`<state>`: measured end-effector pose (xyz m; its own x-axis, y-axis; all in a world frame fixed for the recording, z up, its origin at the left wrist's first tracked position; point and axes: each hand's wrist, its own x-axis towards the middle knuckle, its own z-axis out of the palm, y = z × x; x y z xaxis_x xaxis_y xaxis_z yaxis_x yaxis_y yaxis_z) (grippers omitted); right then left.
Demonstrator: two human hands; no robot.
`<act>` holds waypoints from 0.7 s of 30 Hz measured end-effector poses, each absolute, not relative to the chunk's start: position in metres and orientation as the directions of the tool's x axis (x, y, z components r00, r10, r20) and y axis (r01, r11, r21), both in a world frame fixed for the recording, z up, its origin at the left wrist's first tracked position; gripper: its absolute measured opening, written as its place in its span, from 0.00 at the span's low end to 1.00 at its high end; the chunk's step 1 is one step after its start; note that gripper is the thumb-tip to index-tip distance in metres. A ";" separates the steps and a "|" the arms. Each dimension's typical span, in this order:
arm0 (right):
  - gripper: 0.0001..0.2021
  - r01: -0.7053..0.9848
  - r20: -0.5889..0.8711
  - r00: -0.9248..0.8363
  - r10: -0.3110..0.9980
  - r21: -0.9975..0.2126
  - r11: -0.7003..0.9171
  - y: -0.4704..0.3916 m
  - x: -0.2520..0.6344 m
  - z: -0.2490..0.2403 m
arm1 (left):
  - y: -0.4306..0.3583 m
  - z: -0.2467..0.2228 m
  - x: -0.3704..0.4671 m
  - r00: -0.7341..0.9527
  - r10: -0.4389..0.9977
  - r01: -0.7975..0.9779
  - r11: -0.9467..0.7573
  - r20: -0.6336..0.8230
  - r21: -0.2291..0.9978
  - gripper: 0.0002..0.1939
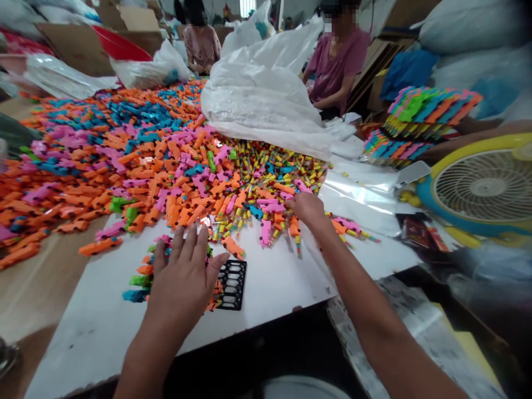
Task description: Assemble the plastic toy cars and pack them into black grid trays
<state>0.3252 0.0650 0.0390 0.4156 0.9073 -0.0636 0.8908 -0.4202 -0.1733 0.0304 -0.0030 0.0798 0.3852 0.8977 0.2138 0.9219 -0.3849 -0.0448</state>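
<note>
One rack part-filled, a large heap left loose

Left hand (183,277): open, palm down, fingers spread over a black rack (243,285) and the coloured toy pieces (140,281) ranged along it. Whether it presses on them or only covers them: cannot tell. Rack lies on a white board (278,293), near edge of the work surface, just short of the heap.

Right hand (310,208): at the near edge of the heap, fingers bent in among pink and orange pieces. Fingertips hidden behind the hand; cannot tell if anything is gripped.

Progress, as judged: rack partly done. Pieces in green, blue, orange and pink poke out left of the left hand; cells at the right end show bare. Count under the palm not visible.

Done elsewhere, by the look of it: two ordered stacks (432,111) at right, pieces lined up in coloured rows, beside a yellow-and-blue fan (490,187).

Left over: plenty. Heap (158,188) of orange, pink and blue pieces spreads far to the left; yellow-banded tubes (299,160) mass on its right side, partly beneath a clear plastic sack (266,105). A few pieces and tubes lie strewn on the board.

Beyond: two co-workers (338,66) at the far side; their handiwork too small to tell.
</note>
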 end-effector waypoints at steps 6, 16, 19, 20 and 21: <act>0.14 0.895 -0.019 0.359 0.933 -0.275 -0.350 0.035 0.337 0.032 | -0.005 0.076 0.029 0.405 0.895 0.914 -0.404 0.186 -0.041 0.41; 0.06 0.026 -0.096 -0.337 0.936 -0.995 -0.093 -0.016 0.203 -0.022 | -0.005 0.077 0.030 0.410 0.889 0.908 -0.419 0.204 -0.001 0.40; 0.02 0.097 0.009 -0.382 0.924 -0.994 0.049 -0.017 0.183 -0.039 | -0.007 0.077 0.029 0.406 0.890 0.909 -0.417 0.208 0.010 0.39; 0.01 0.160 0.066 -0.381 0.922 -0.978 0.136 -0.017 0.182 -0.042 | -0.007 0.077 0.029 0.406 0.891 0.909 -0.417 0.202 0.011 0.39; 0.02 0.228 0.122 -0.387 0.914 -0.948 0.223 -0.016 0.182 -0.043 | -0.008 0.077 0.029 0.409 0.892 0.908 -0.419 0.195 0.011 0.39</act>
<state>0.1820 -0.0159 -0.0430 -0.3871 0.9139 0.1225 0.2276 0.2234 -0.9478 0.0291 -0.0076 0.0768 0.4088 0.8916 0.1946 0.9080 -0.4188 0.0113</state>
